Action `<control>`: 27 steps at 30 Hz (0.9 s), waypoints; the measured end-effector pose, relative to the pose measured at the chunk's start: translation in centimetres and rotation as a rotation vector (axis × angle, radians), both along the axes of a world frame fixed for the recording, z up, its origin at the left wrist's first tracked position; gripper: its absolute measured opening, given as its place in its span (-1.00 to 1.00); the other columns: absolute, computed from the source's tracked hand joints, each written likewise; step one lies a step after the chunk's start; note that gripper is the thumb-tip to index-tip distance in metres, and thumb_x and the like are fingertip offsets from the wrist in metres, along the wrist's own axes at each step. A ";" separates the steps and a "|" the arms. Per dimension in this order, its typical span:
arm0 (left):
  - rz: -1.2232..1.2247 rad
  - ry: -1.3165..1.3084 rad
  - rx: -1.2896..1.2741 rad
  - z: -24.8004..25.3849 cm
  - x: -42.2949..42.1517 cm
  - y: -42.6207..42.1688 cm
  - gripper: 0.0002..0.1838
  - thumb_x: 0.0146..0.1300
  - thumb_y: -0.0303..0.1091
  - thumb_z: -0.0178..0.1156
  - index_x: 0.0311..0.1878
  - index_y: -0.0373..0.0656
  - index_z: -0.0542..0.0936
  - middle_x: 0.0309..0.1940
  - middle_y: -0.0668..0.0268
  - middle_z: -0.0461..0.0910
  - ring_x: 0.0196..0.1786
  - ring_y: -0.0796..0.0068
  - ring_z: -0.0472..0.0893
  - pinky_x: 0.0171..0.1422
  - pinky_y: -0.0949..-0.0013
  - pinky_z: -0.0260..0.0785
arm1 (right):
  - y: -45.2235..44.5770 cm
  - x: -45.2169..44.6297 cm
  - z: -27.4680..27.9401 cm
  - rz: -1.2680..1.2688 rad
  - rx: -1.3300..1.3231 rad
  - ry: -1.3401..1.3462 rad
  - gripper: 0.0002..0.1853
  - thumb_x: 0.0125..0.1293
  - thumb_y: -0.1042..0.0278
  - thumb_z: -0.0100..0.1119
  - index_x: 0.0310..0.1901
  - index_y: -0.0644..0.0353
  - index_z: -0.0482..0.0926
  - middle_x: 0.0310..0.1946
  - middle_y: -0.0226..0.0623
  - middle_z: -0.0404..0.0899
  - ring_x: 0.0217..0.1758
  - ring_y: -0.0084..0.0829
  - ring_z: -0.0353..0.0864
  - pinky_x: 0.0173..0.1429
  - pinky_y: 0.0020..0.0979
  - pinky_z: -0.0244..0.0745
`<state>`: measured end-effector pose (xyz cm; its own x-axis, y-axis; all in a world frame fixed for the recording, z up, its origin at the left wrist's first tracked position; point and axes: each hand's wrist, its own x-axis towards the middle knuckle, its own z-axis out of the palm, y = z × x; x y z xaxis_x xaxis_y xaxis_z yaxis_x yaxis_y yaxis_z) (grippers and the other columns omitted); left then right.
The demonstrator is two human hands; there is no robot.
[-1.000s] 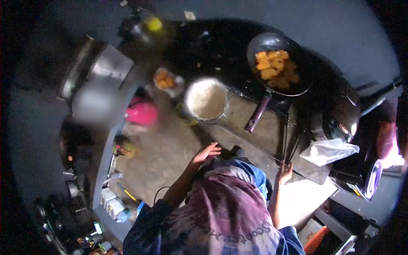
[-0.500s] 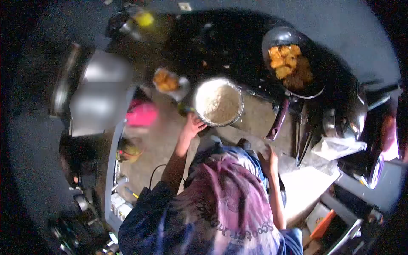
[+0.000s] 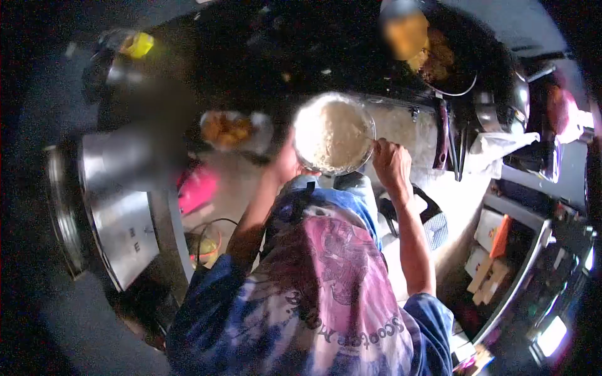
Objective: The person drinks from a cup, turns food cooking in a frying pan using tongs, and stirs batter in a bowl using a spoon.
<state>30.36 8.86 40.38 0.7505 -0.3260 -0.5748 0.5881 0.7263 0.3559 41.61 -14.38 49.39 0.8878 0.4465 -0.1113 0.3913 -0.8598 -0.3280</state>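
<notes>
The bowl of pale mixture (image 3: 335, 135) was in the middle, just beyond the person's knees. The left hand (image 3: 288, 160) clasped its near left side; the right hand (image 3: 392, 161), fingers curled, met the right rim, though what it gripped I could not tell. Fried pieces (image 3: 227, 130) lay left, a pan (image 3: 463, 75) far right.

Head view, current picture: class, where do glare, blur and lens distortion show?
Head view: glare whitens the left of the pale mixture in the bowl; same view: blur smears the orange food at top; same view: the scene bends round into dark corners.
</notes>
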 end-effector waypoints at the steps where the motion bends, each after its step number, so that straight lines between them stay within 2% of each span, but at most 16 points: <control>1: 0.014 -0.003 -0.041 0.2 0.2 0.0 -0.02 0.04 0.55 -0.33 0.37 -0.02 0.04 0.26 0.15 0.26 0.17 0.08 0.41 -0.03 -0.07 0.47 | 0.4 0.4 0.1 0.008 -0.003 -0.020 -0.75 0.23 0.23 -0.04 -0.45 0.20 0.53 -0.54 -0.03 0.54 -0.44 0.03 0.54 -0.37 -0.10 0.43; 5: 0.002 0.027 -0.098 -0.2 0.2 0.2 -0.02 0.04 0.56 -0.37 0.36 -0.02 0.07 0.23 0.12 0.29 0.14 0.10 0.43 -0.04 -0.05 0.48 | 0.7 0.1 -3.8 0.107 0.061 0.133 -0.79 0.18 0.33 -0.07 -0.45 0.25 0.51 -0.52 0.04 0.52 -0.44 0.07 0.52 -0.36 -0.06 0.41; 9: 0.011 0.019 -0.055 -0.1 0.2 0.1 -0.02 0.03 0.57 -0.38 0.36 0.02 0.08 0.24 0.19 0.29 0.16 0.19 0.42 -0.03 0.01 0.46 | 1.5 -2.4 -3.3 0.159 0.063 0.286 -0.80 0.19 0.38 -0.09 -0.49 0.28 0.46 -0.57 0.10 0.44 -0.46 0.09 0.48 -0.40 -0.04 0.34; 13: -0.007 0.026 -0.030 1.1 0.3 0.7 -0.03 0.03 0.56 -0.33 0.35 0.03 0.08 0.24 0.26 0.29 0.18 0.25 0.39 -0.08 0.07 0.47 | 0.9 -5.3 -3.0 0.142 0.191 0.237 -0.76 0.23 0.32 -0.06 -0.49 0.28 0.47 -0.60 0.09 0.44 -0.50 0.08 0.48 -0.45 -0.07 0.34; 17: 0.037 0.015 -0.108 -0.6 -0.1 0.3 -0.06 0.05 0.53 -0.27 0.34 0.02 0.11 0.21 0.23 0.31 0.16 0.23 0.40 -0.09 0.09 0.47 | 0.4 -4.9 0.7 0.093 0.086 0.232 -0.78 0.23 0.30 -0.03 -0.45 0.24 0.51 -0.59 0.08 0.46 -0.50 0.07 0.49 -0.45 -0.08 0.37; 24: 0.056 0.045 -0.062 -0.3 -0.4 0.7 -0.06 0.00 0.55 -0.18 0.30 0.03 0.18 0.16 0.28 0.37 0.12 0.28 0.43 -0.08 0.10 0.45 | 3.9 -5.6 -1.6 0.150 -0.116 0.345 -0.78 0.19 0.36 -0.10 -0.43 0.23 0.55 -0.52 0.09 0.49 -0.41 0.09 0.52 -0.38 -0.07 0.41; 26: 0.064 0.022 -0.093 -1.2 -0.8 0.5 -0.03 -0.03 0.56 -0.15 0.31 0.03 0.17 0.16 0.29 0.37 0.12 0.29 0.42 -0.06 0.09 0.44 | 3.6 -5.0 -2.4 0.102 0.008 0.456 -0.76 0.21 0.35 -0.08 -0.40 0.31 0.55 -0.51 0.11 0.51 -0.39 -0.02 0.57 -0.36 -0.14 0.41; 27: 0.057 0.032 -0.097 -1.6 -0.8 0.4 -0.02 -0.04 0.57 -0.15 0.31 0.03 0.17 0.16 0.29 0.37 0.13 0.29 0.42 -0.05 0.10 0.44 | 3.3 -4.9 -2.4 0.022 0.135 0.526 -0.75 0.23 0.31 -0.04 -0.35 0.29 0.58 -0.54 -0.04 0.53 -0.43 -0.20 0.55 -0.36 -0.24 0.39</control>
